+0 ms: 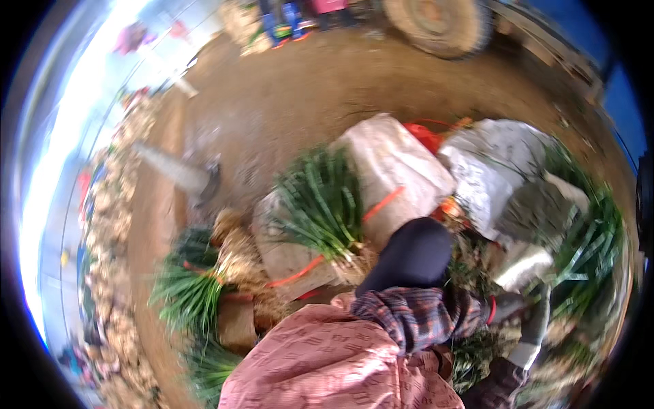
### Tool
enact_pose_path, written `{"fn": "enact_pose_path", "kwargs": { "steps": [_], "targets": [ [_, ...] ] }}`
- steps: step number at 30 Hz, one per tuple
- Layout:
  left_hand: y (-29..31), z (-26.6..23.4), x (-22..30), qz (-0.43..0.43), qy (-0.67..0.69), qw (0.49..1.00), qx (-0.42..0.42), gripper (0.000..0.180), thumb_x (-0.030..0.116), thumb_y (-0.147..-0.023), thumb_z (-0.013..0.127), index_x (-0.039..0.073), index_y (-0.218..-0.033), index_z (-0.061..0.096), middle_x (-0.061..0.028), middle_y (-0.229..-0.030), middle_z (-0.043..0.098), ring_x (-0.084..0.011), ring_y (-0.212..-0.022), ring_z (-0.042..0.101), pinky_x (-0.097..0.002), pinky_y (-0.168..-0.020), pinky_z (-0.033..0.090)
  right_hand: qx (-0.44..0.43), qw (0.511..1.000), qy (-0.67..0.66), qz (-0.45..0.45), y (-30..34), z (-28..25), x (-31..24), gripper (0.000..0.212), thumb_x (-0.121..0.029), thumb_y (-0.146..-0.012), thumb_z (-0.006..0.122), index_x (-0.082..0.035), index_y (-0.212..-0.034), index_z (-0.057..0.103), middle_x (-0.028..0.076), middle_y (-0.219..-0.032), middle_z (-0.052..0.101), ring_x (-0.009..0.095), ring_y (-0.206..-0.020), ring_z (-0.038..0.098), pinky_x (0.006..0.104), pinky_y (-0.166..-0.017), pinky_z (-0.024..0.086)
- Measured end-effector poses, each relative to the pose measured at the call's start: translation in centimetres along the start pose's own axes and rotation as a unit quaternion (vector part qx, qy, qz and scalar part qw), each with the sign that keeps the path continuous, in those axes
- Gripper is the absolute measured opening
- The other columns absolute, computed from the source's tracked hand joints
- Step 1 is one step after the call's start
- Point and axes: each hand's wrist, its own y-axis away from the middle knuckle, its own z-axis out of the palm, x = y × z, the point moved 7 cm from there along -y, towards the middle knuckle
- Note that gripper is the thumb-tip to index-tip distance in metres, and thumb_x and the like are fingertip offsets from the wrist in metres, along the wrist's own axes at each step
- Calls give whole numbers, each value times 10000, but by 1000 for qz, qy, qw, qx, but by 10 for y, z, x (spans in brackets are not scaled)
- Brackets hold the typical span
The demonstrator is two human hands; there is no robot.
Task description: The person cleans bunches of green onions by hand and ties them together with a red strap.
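Observation:
Both my hands reach to the right, to the near edge of a heap of green onions (591,255) with long green leaves. My left hand (509,307), in a dark grey glove with a red cuff, comes across from a plaid sleeve. Beside it is my right hand (535,329) in a paler grey glove, pointing away from me toward the leaves. The two hands are close together, and blur hides what their fingers do. On the sacking in front of me lies a spread bunch of green onions (320,201), roots toward me, by an orange strap (296,271).
A whitish sack (398,174) and silvery sheeting (501,163) lie ahead. More bundled green onions (194,296) rest at the left. A post (174,169) stands on the brown floor beyond. At the back are a large wheel (436,20) and a person's legs (283,20).

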Motion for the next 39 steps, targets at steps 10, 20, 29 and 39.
{"fn": "enact_pose_path", "kwargs": {
  "steps": [10, 20, 29, 39],
  "targets": [
    [20, -5, -10, -263, 75, 959, -79, 514, 472, -1028, 357, 45, -867, 595, 35, -451, 343, -89, -339, 297, -241, -378, 307, 236, 949, 160, -136, 35, -61, -35, 237, -244, -953, 594, -29, -1037, 650, 26, -808, 635, 99, -667, 568, 235, -590, 442],
    [20, -6, 14, -269, 47, 960, -55, 442, 453, -1022, 387, 94, -866, 591, 34, -485, 385, -96, -341, 310, -261, -377, 333, 42, 986, 37, -155, -38, 1, -12, 614, -501, -936, 583, -5, -1297, 549, 18, -1054, 638, 111, -903, 578, 242, -785, 465],
    [-36, 27, 65, -166, 158, 944, -237, 372, 465, -1003, 470, 110, -970, 577, 74, -510, 330, -63, -395, 335, -243, -405, 325, 550, 496, 659, -132, 47, -71, -94, 475, -514, -752, 743, -69, -898, 661, 127, -776, 666, 279, -718, 670, 418, -652, 529],
    [-27, -22, -5, -233, -259, 937, 23, 469, 490, -898, 597, 75, -680, 569, -34, -645, 528, -140, -653, 518, -249, -677, 401, 228, 905, 328, -147, 32, -39, -50, 333, -310, -892, 619, -6, -1007, 690, 124, -845, 666, 189, -774, 638, 317, -730, 513]
  ]
}}
